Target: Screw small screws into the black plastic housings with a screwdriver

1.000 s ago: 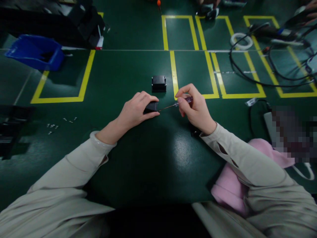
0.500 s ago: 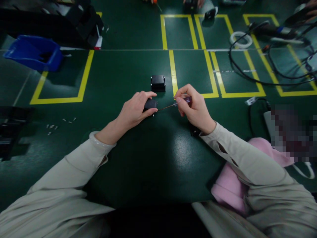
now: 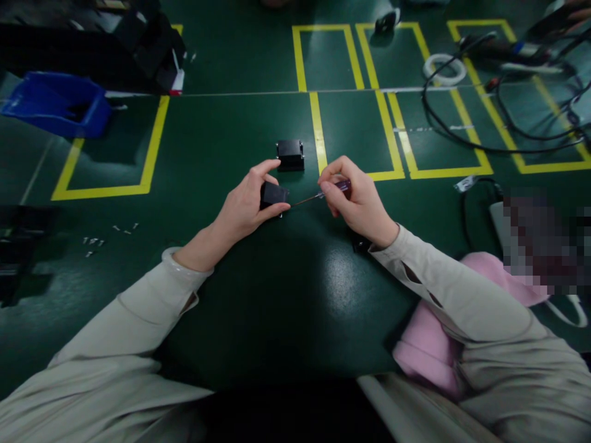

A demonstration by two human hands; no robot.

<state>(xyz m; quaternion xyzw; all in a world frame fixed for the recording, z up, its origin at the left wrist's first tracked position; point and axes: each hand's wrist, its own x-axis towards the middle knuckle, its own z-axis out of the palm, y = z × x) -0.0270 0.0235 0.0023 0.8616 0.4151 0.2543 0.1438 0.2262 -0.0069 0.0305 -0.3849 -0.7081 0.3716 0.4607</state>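
My left hand (image 3: 244, 202) holds a small black block (image 3: 274, 193) on the green table, its thumb along the near side. The index finger stretches out past the block, close to a second black block (image 3: 290, 152) with silvery screws at its ends. In my right hand (image 3: 354, 198) is a screwdriver (image 3: 342, 186) with a dark reddish handle, gripped between thumb and fingers. Its thin shaft points left, and the tip meets the right side of the held block near my left thumb. Under my right wrist a small black part (image 3: 361, 242) is partly hidden.
Several loose screws (image 3: 93, 241) lie to the left. Beyond them are a blue bin (image 3: 60, 104) and black parts (image 3: 21, 240). On the right are a white ring (image 3: 444, 69), looped black cables (image 3: 466, 144) and a pink cloth item (image 3: 427, 351). Another person's hand (image 3: 579, 13) shows at the upper right.
My left index finger has lifted off the held block and now reaches toward the far block. The screwdriver stays against the held block. The whole view has shifted slightly.
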